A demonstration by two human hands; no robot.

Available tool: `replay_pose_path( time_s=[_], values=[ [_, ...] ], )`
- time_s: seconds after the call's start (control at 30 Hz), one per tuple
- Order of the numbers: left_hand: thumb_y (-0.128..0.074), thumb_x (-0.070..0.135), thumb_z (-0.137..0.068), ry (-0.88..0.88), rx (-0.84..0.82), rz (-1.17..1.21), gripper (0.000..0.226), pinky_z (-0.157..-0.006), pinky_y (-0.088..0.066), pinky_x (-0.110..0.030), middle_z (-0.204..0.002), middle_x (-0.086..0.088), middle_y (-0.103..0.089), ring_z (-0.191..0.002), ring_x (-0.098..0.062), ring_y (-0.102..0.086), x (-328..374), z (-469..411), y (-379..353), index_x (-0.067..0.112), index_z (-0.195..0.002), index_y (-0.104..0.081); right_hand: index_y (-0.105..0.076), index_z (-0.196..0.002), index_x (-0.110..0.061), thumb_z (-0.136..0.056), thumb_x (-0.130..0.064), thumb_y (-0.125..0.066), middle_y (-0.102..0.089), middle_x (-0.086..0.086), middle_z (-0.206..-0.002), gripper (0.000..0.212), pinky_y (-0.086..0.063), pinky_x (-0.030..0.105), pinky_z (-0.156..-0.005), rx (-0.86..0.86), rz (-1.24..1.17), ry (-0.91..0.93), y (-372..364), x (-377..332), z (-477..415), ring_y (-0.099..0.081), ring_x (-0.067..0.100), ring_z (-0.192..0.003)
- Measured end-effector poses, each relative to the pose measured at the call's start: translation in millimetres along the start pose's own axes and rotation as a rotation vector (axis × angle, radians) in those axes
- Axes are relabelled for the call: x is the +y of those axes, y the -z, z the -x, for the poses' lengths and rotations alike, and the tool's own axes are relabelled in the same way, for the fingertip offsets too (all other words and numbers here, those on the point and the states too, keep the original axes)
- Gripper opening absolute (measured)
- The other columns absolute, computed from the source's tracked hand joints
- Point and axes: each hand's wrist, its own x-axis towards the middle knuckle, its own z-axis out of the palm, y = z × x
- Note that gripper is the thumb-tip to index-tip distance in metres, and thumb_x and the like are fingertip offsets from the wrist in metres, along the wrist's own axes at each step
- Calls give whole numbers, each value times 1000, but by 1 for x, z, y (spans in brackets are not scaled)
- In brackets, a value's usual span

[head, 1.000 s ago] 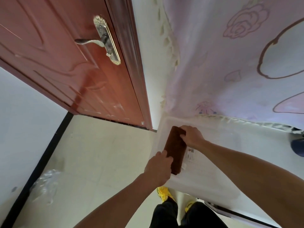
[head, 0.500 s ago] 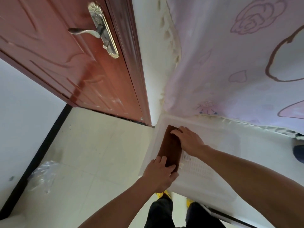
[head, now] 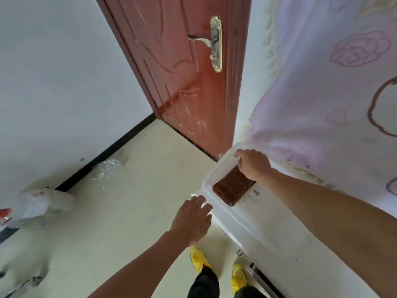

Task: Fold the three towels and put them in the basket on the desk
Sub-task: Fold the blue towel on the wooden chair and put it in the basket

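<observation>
I see brown towel (head: 231,189) in basket (head: 216,175) | right hand (head: 254,166) on its 1 o'clock end, grip unclear | left hand (head: 193,218) spread, basket's 8 o'clock

Folded towel (head: 233,188) lying in basket (head: 209,178), basket on worktop (head: 285,252) at its left end, door (head: 187,82) behind, hanging cloth (head: 322,93) right of door, plastic bag (head: 38,203) on floor (head: 129,211) far left.

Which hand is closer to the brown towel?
Right. The right hand lies over the far end of the brown towel in the basket. The left hand is open, outside the basket by its rim, off the towel.
</observation>
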Motion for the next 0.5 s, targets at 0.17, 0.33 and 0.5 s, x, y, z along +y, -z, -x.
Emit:
replay_pose_path(
  time_s=[0.17,0.33,0.5],
  values=[
    [-37,32,-98,388,35,89,34,-95,-41,-33,-124,-2,-53,-113,-21,-52,-37,99,-1,20,-126,-52,-64,-118,-19,-90,-15,-50,-71,7,-102,31,-49,33,-79,29,-61,321,-2,-118,16,-65,30,-94],
    [-39,31,-97,741,85,166,33,-88,-45,-34,-122,-1,-57,-108,-24,-58,-79,243,-21,22,-125,-53,-58,-121,-26,-89,-21,-48,-71,2,-108,34,-52,33,-76,-121,52,640,-43,-263,72,-65,28,-92],
    [-40,31,-96,1009,171,206,32,-86,-45,-33,-121,-1,-58,-106,-25,-59,-102,411,-60,22,-124,-53,-54,-128,-25,-92,-22,-46,-66,4,-118,37,-47,32,-78,-233,140,898,-105,-405,161,-61,28,-101]
  ],
)
